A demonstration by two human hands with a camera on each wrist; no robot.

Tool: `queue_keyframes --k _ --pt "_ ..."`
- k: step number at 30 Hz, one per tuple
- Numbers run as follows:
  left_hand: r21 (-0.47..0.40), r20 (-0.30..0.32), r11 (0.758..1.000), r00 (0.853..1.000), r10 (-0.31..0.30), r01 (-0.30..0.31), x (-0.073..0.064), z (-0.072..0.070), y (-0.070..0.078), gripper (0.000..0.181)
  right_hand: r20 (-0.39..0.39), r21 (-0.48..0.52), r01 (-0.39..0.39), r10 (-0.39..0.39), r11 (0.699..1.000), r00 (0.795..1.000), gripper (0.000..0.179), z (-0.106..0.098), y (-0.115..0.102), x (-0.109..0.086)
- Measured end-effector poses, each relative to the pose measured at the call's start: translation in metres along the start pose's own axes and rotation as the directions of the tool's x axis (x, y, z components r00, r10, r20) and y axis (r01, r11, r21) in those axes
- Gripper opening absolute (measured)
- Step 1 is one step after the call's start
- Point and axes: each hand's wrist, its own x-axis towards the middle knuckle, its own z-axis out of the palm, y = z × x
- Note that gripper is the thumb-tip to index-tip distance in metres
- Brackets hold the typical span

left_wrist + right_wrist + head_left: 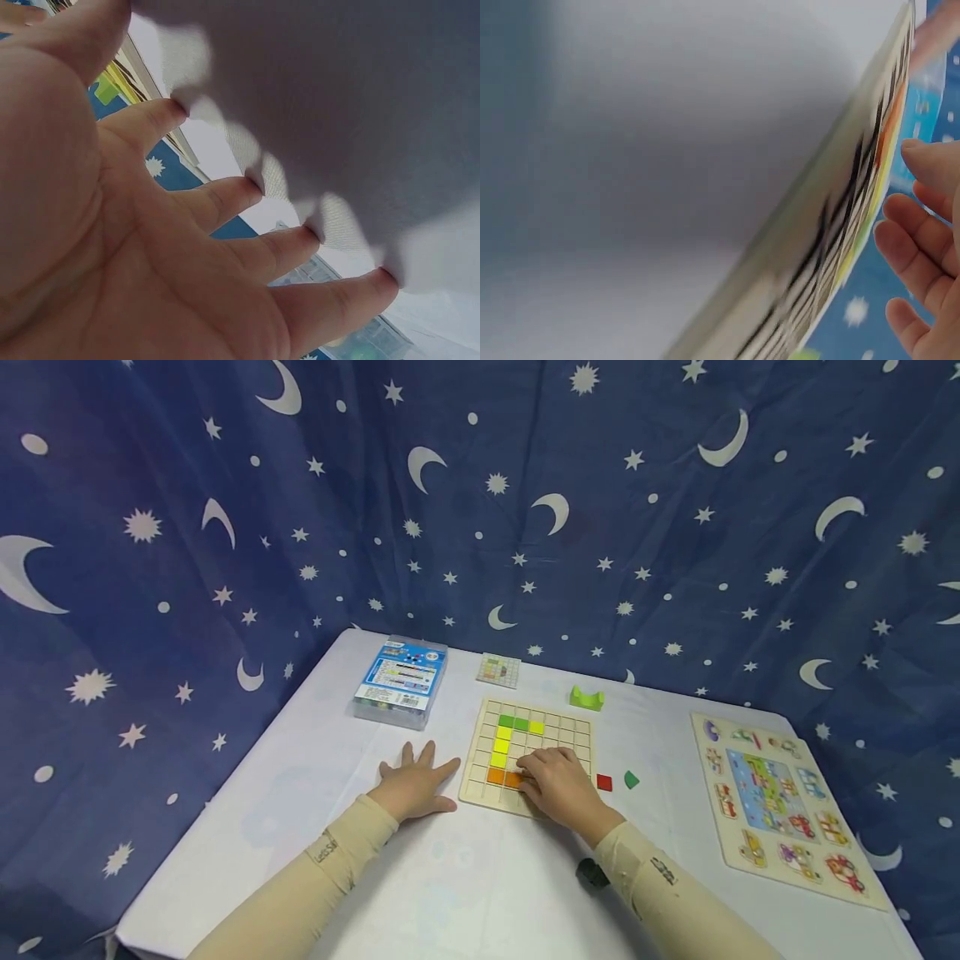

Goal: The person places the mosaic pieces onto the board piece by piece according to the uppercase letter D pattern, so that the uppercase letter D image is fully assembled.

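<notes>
Backdrop cloth [457,556]: starry navy, hung behind a white table [420,910]
Grid board [475,768]: sat just below mid-frame
Left hand [415,783]: splayed wide beside it
Right hand [561,783]: bent over it, couldn't tell if pinching anything
Risk: dragging knuckles could've skewed the orange tiles [497,775]
Plastic case [402,675]: left of center, contents too blurry

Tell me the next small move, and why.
Probably move the right hand to the red square: it lies off the grid board, close to that hand, while green, yellow and orange tiles already sit on the board.
</notes>
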Motion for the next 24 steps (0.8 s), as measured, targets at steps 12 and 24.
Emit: queue_keyframes --k 12,24 --pt "-0.018 0.015 1.000 1.000 -0.005 0.006 -0.002 -0.004 -0.002 0.077 0.045 -0.052 -0.258 0.261 0.965 0.964 0.035 -0.025 0.088 -0.085" --pt "0.001 0.004 1.000 1.000 0.012 -0.012 0.001 -0.001 0.002 0.077 0.024 -0.013 -0.163 0.164 0.986 0.986 0.027 -0.023 0.076 -0.112"
